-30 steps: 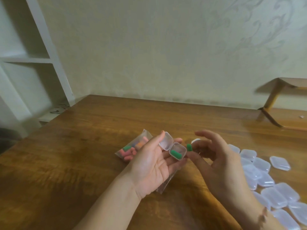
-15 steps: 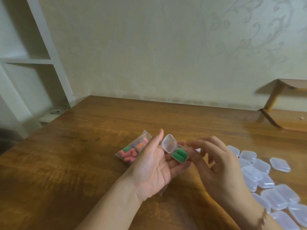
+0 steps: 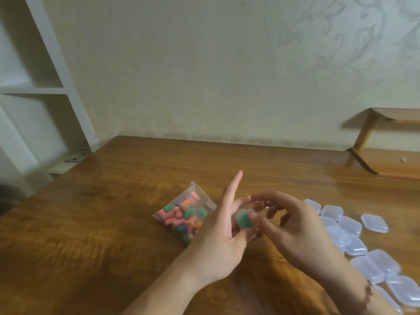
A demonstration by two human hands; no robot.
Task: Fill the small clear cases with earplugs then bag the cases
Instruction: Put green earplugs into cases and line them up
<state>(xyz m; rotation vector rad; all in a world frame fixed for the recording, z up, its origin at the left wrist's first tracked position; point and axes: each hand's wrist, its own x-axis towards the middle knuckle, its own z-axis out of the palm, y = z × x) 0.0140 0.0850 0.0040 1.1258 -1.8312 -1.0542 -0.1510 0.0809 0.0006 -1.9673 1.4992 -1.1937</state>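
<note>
A small clear case (image 3: 244,220) with green earplugs inside sits between my two hands above the wooden table (image 3: 113,212), its lid down. My left hand (image 3: 223,233) holds it from below between thumb and fingers, the index finger pointing straight up. My right hand (image 3: 293,226) pinches the case from the right, thumb on its front and fingers curled over its top. A clear bag of pink, green, orange and blue earplugs (image 3: 184,215) lies on the table just left of my left hand.
Several empty clear cases (image 3: 354,237) lie scattered on the table at the right, reaching to the lower right corner. A white shelf unit (image 3: 45,87) stands at the left. A wooden rack (image 3: 386,151) stands at the back right by the wall.
My right hand dropped a second green earplug into the open case, then folded the lid down. Both hands have closed in on the case.
</note>
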